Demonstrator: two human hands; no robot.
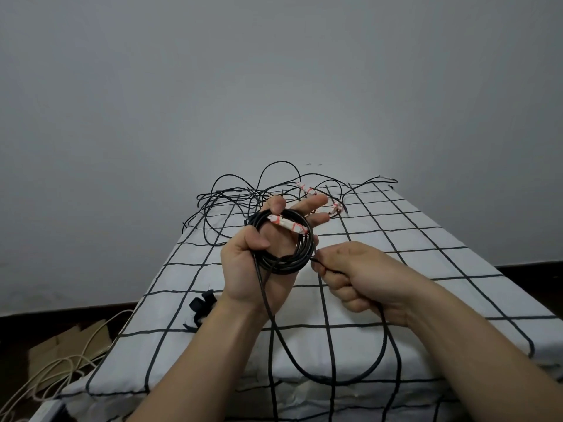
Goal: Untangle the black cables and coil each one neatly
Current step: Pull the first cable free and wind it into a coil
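My left hand (259,263) is raised palm-up over the bed and holds a round coil of black cable (300,254), thumb hooked through the coil, fingers spread behind it. A white-and-red taped end (289,224) lies across the coil's top. My right hand (356,278) pinches the loose tail of the same cable (316,261) right beside the coil; the tail loops down below both wrists (304,370). A tangle of thin black cables (237,199) lies at the far end of the bed, with further taped ends (307,189) beside it.
The bed (426,269) has a white cover with a black grid and fills the middle. A small black strap-like object (202,303) lies near its left edge. Cardboard (70,345) and pale cords (61,370) lie on the dark floor at the left. A grey wall stands behind.
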